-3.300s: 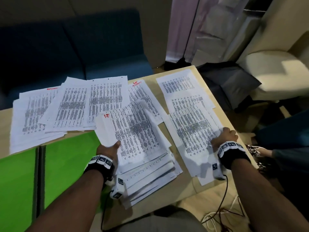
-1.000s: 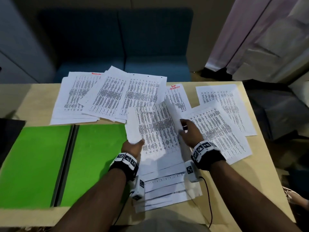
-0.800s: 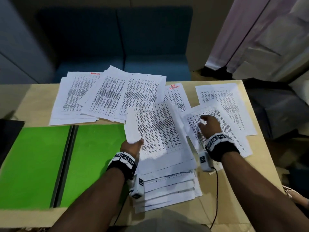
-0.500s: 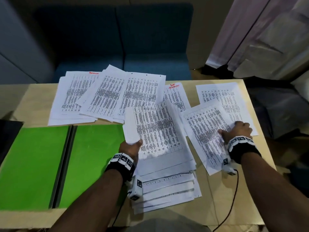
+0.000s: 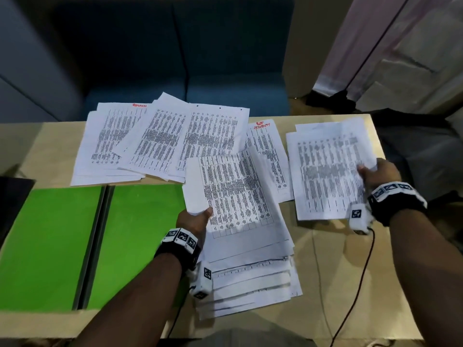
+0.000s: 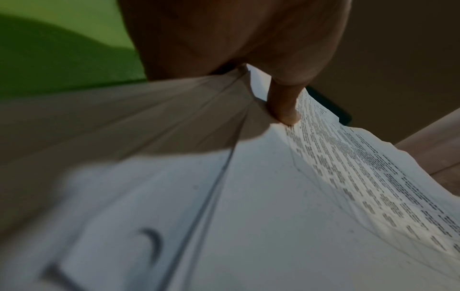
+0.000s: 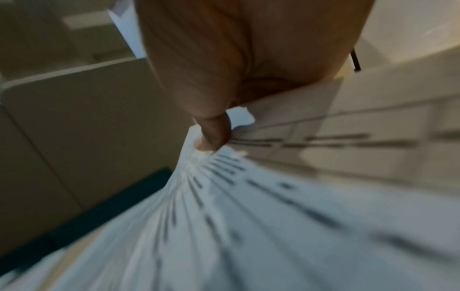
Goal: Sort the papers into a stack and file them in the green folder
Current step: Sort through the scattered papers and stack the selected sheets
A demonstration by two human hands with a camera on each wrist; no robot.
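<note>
An open green folder (image 5: pixel 75 246) lies at the table's left. A fanned stack of printed papers (image 5: pixel 240 221) sits in front of me; my left hand (image 5: pixel 194 219) grips its left edge, thumb (image 6: pixel 283 106) on top. My right hand (image 5: pixel 375 174) pinches the right edge of printed sheets (image 5: pixel 328 171) lifted at the table's right side, thumb (image 7: pixel 214 133) on top. More loose papers (image 5: pixel 162 139) lie spread across the table's far side, and one red-marked sheet (image 5: pixel 265 146) lies partly under the stack.
The wooden table (image 5: pixel 325 284) ends near my right hand. A blue sofa (image 5: pixel 188 58) stands behind it. A dark object (image 5: pixel 10 196) sits at the far left edge. A black cable (image 5: pixel 355 296) trails from my right wrist.
My right hand left the central stack, moved right across the loose sheets, took them by their right edge and lifted them. My left hand kept its hold on the stack.
</note>
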